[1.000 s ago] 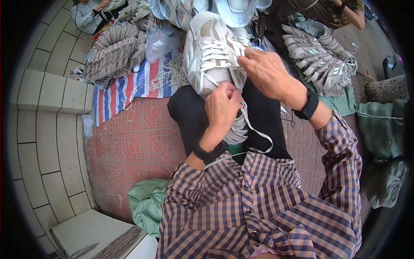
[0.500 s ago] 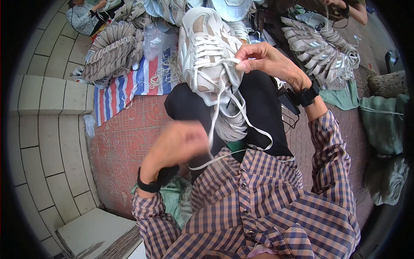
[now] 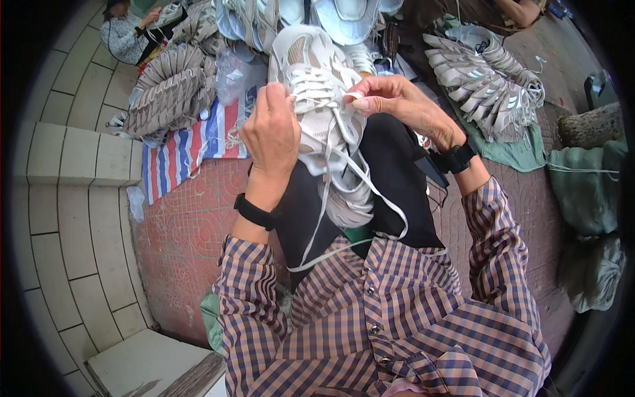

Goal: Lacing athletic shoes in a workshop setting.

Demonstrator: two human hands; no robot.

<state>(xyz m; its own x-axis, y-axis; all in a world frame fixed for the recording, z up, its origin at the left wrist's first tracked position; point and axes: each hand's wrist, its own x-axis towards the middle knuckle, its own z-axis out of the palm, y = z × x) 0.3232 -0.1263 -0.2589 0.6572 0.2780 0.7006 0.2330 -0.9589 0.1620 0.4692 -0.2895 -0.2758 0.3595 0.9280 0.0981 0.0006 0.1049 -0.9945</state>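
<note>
A white and beige sneaker (image 3: 304,51) rests on my knees with its toe pointing away from me. White lace crosses its upper in several rows, and a long loose end of the shoelace (image 3: 389,198) loops down over my lap. My right hand (image 3: 405,106) pinches the lace between thumb and index finger at the shoe's right side. Closed at the left edge of the shoe is my left hand (image 3: 270,135); its fingertips are turned away, so what they hold is hidden. Between my thighs, below the first, lies another pale shoe (image 3: 349,205).
Bundled grey-beige shoe uppers (image 3: 165,99) lie on a striped sheet (image 3: 182,155) to the left. More shoe uppers (image 3: 489,86) fan out at the right on green cloth. Green sacks (image 3: 585,188) stand far right, a tiled wall (image 3: 73,218) left. Two other people sit at the far side.
My left hand has gone up from above my lap to the shoe's left edge. The right hand still pinches the lace, and the loose loop has narrowed and shifted.
</note>
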